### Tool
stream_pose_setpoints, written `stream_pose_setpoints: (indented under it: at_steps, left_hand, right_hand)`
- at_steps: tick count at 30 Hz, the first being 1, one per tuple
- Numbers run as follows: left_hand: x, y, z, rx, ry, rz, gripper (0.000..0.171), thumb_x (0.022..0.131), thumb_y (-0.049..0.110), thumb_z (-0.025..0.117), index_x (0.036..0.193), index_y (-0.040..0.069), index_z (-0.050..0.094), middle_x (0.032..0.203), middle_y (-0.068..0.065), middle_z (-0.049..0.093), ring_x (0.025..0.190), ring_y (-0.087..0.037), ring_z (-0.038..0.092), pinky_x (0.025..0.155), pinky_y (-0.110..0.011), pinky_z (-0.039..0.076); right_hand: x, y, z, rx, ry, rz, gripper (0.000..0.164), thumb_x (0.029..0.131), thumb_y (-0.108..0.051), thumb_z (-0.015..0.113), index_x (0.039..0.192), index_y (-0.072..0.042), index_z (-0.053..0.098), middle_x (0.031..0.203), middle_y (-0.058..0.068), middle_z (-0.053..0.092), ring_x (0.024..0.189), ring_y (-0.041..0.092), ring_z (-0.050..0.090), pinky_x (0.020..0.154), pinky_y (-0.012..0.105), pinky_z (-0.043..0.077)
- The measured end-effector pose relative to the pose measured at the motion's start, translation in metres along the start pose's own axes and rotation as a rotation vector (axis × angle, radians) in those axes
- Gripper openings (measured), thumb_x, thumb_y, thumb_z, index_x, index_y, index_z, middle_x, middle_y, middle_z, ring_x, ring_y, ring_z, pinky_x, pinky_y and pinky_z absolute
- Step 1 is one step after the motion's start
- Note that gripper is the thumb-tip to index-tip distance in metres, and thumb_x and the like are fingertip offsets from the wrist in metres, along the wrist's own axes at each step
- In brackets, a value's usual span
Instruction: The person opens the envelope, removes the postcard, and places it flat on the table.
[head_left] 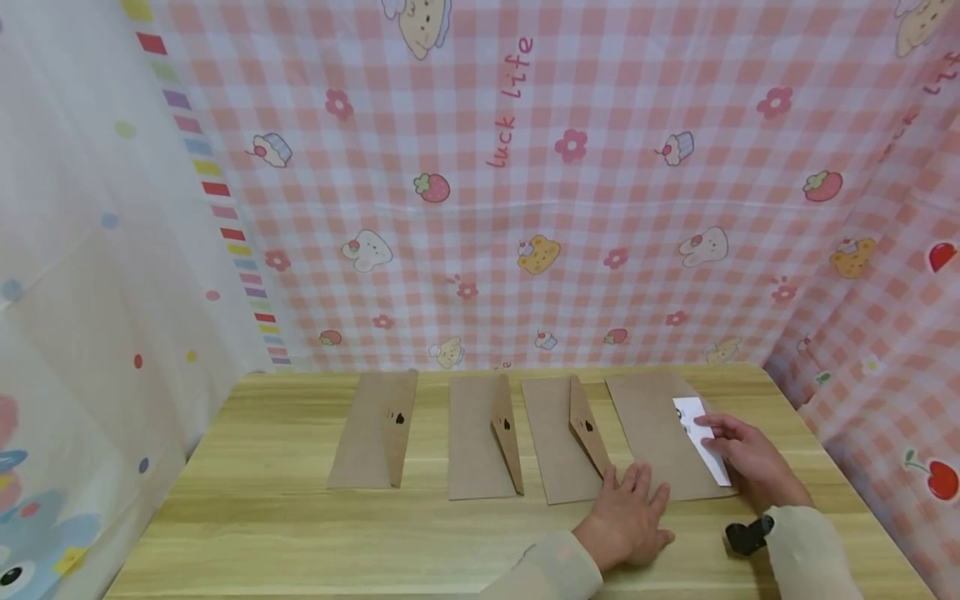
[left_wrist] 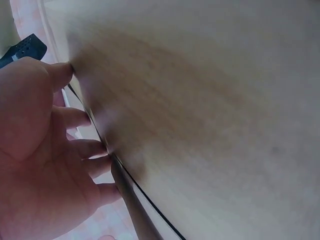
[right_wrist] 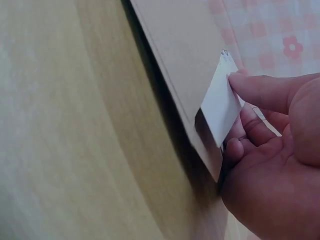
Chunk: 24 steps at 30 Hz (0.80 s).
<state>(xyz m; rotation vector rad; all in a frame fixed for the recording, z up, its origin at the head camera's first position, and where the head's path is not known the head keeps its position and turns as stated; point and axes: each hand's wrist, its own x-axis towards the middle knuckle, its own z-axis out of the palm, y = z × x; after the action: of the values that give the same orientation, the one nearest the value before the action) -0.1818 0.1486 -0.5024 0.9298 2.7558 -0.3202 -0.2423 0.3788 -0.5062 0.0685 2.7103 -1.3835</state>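
The white card lies slanted over the right part of the far-right envelope, where the person's right grip pinches it by its right side between thumb and fingers. The left grip holds nothing: its fingers are spread at the near left corner of that envelope, beside the pointed flap of the neighbouring envelope. Two more envelopes lie farther left on the wooden surface. The step in hand looks like fitting the card to the envelope. To do it well, the left grip should steady the brown paper so that it cannot slide, while the right one lines the card's long edge up with the envelope's right side and moves it flat. A light pinch near the middle would probably steer best, since a hard push could buckle the card or crease the paper. Whether any of the card is tucked inside cannot be told, as the fingers cover much of its right edge. This envelope's own flap is hard to make out, and the black print at the card's far end is too small to read. The left wrist view is mostly blurred wood, leaving unclear exactly what those fingertips touch.
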Motion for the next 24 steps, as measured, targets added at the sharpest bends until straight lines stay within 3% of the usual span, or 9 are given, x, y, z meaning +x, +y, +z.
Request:
stream_pose_setpoints:
  at_steps: [9, 17, 24]
  left_hand:
    - [0.0006, -0.0003, -0.0028, 0.005, -0.011, 0.004, 0.064, 0.098, 0.068, 0.028, 0.156, 0.044, 0.016, 0.164, 0.012, 0.013, 0.150, -0.006, 0.015, 0.120, -0.037, 0.019]
    - [0.0007, -0.0027, -0.0038, 0.065, 0.008, 0.014, 0.062, 0.098, 0.068, 0.026, 0.155, 0.047, 0.017, 0.163, 0.014, 0.018, 0.149, -0.005, 0.018, 0.120, -0.040, 0.021]
    - [0.0010, -0.0074, -0.0047, 0.031, 0.008, 0.036, 0.061, 0.098, 0.067, 0.030, 0.155, 0.045, 0.021, 0.162, 0.015, 0.019, 0.149, -0.003, 0.017, 0.120, -0.039, 0.021]
  right_hand:
    - [-0.0007, 0.0004, 0.0004, 0.012, 0.017, 0.020, 0.041, 0.099, -0.014, 0.058, 0.134, 0.006, 0.053, 0.119, 0.020, 0.052, 0.099, 0.021, 0.046, 0.075, 0.019, 0.041]
    - [-0.0012, 0.0001, 0.0015, 0.012, 0.034, 0.025, 0.041, 0.099, -0.014, 0.058, 0.135, 0.006, 0.052, 0.120, 0.021, 0.052, 0.099, 0.020, 0.047, 0.074, 0.018, 0.042]
    - [-0.0011, -0.0011, 0.0031, 0.013, 0.045, 0.027, 0.040, 0.098, -0.010, 0.057, 0.134, 0.007, 0.053, 0.115, 0.019, 0.054, 0.095, 0.017, 0.047, 0.073, 0.019, 0.043]
